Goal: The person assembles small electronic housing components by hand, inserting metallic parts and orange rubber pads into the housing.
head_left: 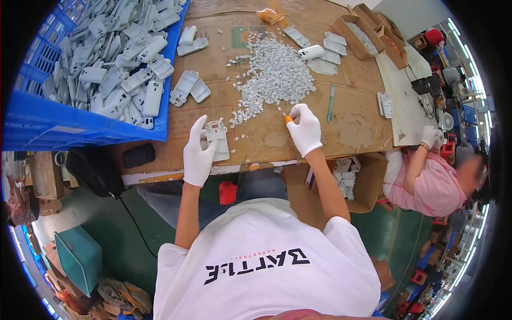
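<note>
My gloved left hand [198, 157] grips a pale grey plastic housing [221, 149] by its side, close to the table's front edge. My right hand [306, 132], gloved too, has an orange cover [288, 119] on one fingertip. Its thumb and fingers are drawn together at the lower edge of a heap of tiny silvery-white parts [280, 74]; anything pinched there is too small to name. Left of the heap lies a pair of grey housings [188, 88]. More housings [330, 49] rest at its upper right. A teal pen [331, 104] lies right of the heap.
A blue crate [80, 125] full of grey housings stands at the left. Small cardboard boxes [354, 37] sit at the far right. Below the table edge is an open carton [373, 178] with white parts. A person in pink [434, 176] works at the right.
</note>
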